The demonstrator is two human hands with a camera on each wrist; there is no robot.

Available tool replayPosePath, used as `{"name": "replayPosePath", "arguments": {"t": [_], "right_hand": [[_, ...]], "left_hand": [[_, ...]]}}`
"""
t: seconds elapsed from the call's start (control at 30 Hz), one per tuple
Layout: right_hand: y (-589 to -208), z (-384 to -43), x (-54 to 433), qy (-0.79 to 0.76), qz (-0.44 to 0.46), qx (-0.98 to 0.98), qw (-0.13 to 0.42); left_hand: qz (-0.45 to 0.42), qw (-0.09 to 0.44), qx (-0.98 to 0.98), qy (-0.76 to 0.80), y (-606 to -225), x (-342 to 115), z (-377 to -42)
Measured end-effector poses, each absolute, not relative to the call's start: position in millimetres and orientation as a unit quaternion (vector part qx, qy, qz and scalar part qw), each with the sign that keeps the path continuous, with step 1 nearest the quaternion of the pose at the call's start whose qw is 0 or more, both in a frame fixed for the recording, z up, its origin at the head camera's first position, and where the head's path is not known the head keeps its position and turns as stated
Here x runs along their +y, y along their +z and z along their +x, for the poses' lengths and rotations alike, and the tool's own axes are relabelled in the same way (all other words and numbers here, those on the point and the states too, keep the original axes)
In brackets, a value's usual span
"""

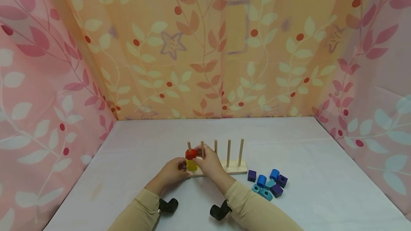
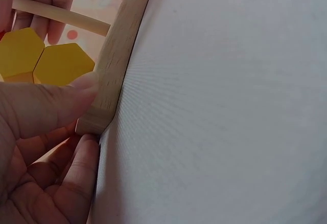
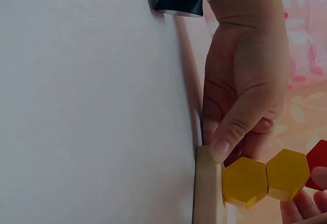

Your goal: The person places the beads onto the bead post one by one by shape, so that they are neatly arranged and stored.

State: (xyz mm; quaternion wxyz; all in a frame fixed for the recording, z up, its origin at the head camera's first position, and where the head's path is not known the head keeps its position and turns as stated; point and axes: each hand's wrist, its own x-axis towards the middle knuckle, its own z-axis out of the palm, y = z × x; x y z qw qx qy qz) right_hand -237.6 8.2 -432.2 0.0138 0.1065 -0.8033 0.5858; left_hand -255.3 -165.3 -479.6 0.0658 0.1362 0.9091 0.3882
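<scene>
A wooden peg stand (image 1: 237, 168) with several upright pegs lies on the table. Two yellow hexagonal beads (image 3: 245, 182) are stacked on its leftmost peg. Directly above them is a red bead (image 1: 191, 154), with the peg's tip poking out of its top. My right hand (image 1: 210, 163) pinches this red bead between thumb and fingers, the thumb (image 3: 320, 177) on its near side. At the stand's left end, my left hand (image 2: 41, 116) grips the base, thumb on top and fingers below the end. The other pegs (image 1: 229, 152) carry no beads.
Right of the stand lies a loose group of beads: purple cubes (image 1: 252, 175), blue cylinders (image 1: 261, 180) and light-blue pieces (image 1: 265, 194). Black wrist-worn devices (image 1: 219, 211) hang below both forearms. Patterned cloth walls (image 1: 205, 63) enclose the white table (image 1: 144, 138).
</scene>
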Motion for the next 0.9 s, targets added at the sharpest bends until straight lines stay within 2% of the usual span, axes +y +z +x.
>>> {"name": "replayPosePath", "arguments": {"t": [0.43, 0.9], "right_hand": [[-437.8, -227.4, 32.4, 0.567, 0.172, -0.805, -0.011], [-424.3, -212.7, 74.0, 0.568, 0.194, -0.8, 0.008]], "left_hand": [[0.127, 0.067, 0.911, 0.387, -478.7, -163.8, -255.1], [0.12, 0.076, 0.911, 0.386, -474.2, -162.8, -251.8]]}}
